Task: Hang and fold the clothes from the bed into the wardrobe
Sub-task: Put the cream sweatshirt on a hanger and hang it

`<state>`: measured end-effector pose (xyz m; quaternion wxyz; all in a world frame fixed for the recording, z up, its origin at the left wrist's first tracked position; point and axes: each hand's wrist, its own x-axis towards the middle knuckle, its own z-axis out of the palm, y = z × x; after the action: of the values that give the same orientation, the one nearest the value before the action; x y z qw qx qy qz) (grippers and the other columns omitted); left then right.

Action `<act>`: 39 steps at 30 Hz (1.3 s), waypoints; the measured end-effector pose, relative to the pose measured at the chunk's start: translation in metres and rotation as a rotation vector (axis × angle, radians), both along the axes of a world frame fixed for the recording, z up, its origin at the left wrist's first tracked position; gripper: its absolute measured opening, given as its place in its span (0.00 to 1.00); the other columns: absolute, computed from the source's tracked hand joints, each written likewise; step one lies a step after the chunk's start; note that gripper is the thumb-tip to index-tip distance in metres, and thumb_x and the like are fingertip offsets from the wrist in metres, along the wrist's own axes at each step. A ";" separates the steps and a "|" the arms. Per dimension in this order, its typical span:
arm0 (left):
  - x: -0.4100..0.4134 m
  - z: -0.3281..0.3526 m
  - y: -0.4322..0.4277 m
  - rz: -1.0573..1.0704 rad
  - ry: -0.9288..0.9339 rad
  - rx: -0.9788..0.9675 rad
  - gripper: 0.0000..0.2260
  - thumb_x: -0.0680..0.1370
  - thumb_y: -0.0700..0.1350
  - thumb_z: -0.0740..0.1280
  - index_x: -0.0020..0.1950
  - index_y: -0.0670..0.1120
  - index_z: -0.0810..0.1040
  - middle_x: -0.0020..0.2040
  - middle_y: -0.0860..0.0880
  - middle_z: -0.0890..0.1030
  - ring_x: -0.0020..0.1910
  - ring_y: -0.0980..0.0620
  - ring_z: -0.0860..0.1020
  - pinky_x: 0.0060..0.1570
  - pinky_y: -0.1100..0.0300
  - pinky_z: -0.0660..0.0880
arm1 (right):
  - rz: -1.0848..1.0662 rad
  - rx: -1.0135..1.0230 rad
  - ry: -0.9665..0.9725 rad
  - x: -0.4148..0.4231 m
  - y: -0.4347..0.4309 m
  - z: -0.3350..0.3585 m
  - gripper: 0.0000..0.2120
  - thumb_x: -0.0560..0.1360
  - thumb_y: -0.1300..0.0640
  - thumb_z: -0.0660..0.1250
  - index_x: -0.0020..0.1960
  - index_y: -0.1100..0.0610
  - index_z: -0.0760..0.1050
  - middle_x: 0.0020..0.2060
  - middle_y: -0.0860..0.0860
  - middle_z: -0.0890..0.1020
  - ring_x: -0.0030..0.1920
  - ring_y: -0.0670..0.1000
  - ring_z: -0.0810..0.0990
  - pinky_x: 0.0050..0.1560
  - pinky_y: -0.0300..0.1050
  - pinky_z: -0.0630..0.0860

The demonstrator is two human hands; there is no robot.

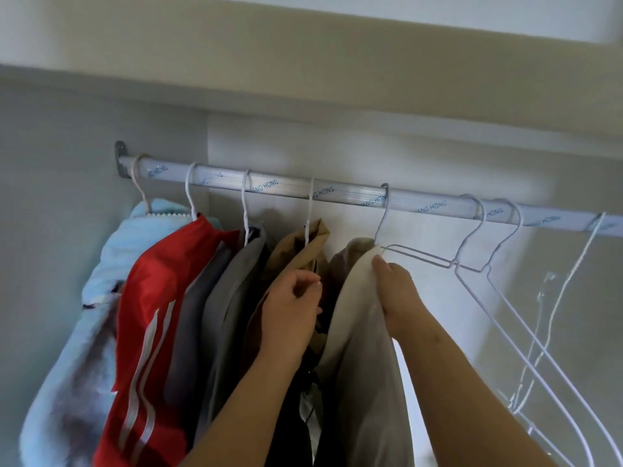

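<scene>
A white rail (337, 192) runs across the wardrobe. From left to right hang a light blue garment (101, 298), a red jacket with white stripes (158, 298), a grey garment (229, 298), a tan garment (300, 247) and a beige garment (357, 332) on a white wire hanger (382, 214). My right hand (396, 294) grips the beige garment near its shoulder. Between the tan and beige garments, my left hand (291, 308) has loosely curled fingers; I cannot tell whether it holds anything.
Several empty white wire hangers (485, 251) hang on the rail to the right of the beige garment. The wardrobe's side wall (50, 197) is at the left and its top panel (303, 62) lies above the rail.
</scene>
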<state>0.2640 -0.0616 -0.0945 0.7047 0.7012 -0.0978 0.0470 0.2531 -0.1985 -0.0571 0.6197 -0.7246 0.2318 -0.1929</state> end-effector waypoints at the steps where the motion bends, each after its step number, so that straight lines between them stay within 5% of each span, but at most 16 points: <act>1: -0.002 -0.002 0.000 0.015 -0.013 -0.001 0.06 0.75 0.46 0.65 0.43 0.58 0.77 0.43 0.54 0.78 0.33 0.68 0.76 0.27 0.72 0.70 | -0.029 -0.084 -0.004 -0.002 0.002 -0.003 0.19 0.81 0.50 0.53 0.64 0.62 0.69 0.43 0.51 0.75 0.43 0.49 0.74 0.41 0.42 0.71; 3: -0.006 -0.006 0.001 0.034 -0.031 -0.011 0.08 0.75 0.45 0.65 0.42 0.59 0.77 0.44 0.54 0.78 0.35 0.67 0.76 0.32 0.70 0.70 | -0.063 -0.209 -0.023 -0.008 0.006 -0.011 0.18 0.81 0.48 0.53 0.61 0.60 0.69 0.39 0.47 0.71 0.39 0.45 0.71 0.36 0.40 0.67; 9: -0.026 -0.012 0.006 0.036 0.013 -0.008 0.09 0.74 0.45 0.66 0.40 0.60 0.78 0.42 0.58 0.79 0.40 0.60 0.77 0.40 0.65 0.70 | -0.052 -0.279 -0.072 -0.040 0.020 -0.029 0.17 0.80 0.48 0.56 0.65 0.55 0.66 0.49 0.47 0.71 0.43 0.45 0.71 0.36 0.35 0.68; 13: -0.056 -0.019 0.011 0.037 0.071 0.031 0.07 0.75 0.46 0.65 0.41 0.58 0.78 0.40 0.61 0.78 0.41 0.60 0.77 0.40 0.65 0.71 | -0.015 -0.315 -0.031 -0.072 0.032 -0.038 0.15 0.81 0.49 0.52 0.64 0.54 0.66 0.50 0.47 0.71 0.47 0.47 0.72 0.46 0.41 0.69; 20: -0.148 -0.038 0.015 0.031 0.126 0.092 0.09 0.78 0.44 0.63 0.42 0.57 0.76 0.42 0.56 0.79 0.37 0.60 0.76 0.33 0.70 0.68 | 0.082 -0.335 -0.028 -0.154 0.053 -0.081 0.11 0.81 0.47 0.52 0.56 0.51 0.68 0.51 0.51 0.76 0.48 0.50 0.76 0.44 0.40 0.69; 30: -0.312 -0.091 0.014 0.031 0.338 0.120 0.08 0.77 0.41 0.63 0.41 0.52 0.77 0.40 0.55 0.78 0.27 0.63 0.75 0.25 0.71 0.68 | 0.186 0.036 0.197 -0.330 0.057 -0.154 0.09 0.81 0.52 0.54 0.51 0.55 0.71 0.41 0.50 0.76 0.39 0.49 0.75 0.37 0.39 0.70; 39: -0.431 -0.144 0.028 -0.194 0.573 0.359 0.04 0.79 0.42 0.62 0.46 0.49 0.75 0.40 0.50 0.79 0.34 0.56 0.75 0.30 0.67 0.69 | -0.006 0.293 0.381 -0.469 0.061 -0.196 0.07 0.80 0.55 0.58 0.49 0.57 0.72 0.37 0.52 0.75 0.32 0.47 0.73 0.29 0.34 0.69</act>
<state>-0.1667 -0.0339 -0.2387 0.5704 0.7859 0.0311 -0.2367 -0.2155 -0.1372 -0.2530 0.6629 -0.6494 0.3722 -0.0189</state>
